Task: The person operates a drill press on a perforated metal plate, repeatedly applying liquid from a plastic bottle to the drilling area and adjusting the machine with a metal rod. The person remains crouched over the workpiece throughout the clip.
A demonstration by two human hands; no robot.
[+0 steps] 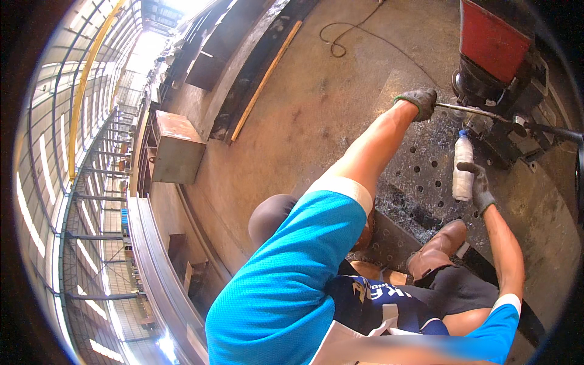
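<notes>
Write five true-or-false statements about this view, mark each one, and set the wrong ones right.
1. The left hand grips a metal bar. True.
2. The right hand is empty. False: it holds a pale bottle.
3. The cap of that bottle is red. False: it is blue.
4. Both hands are gloved. True.
5. A thin cord lies stretched fully straight on the floor. False: part of it curls into a loop.
</notes>
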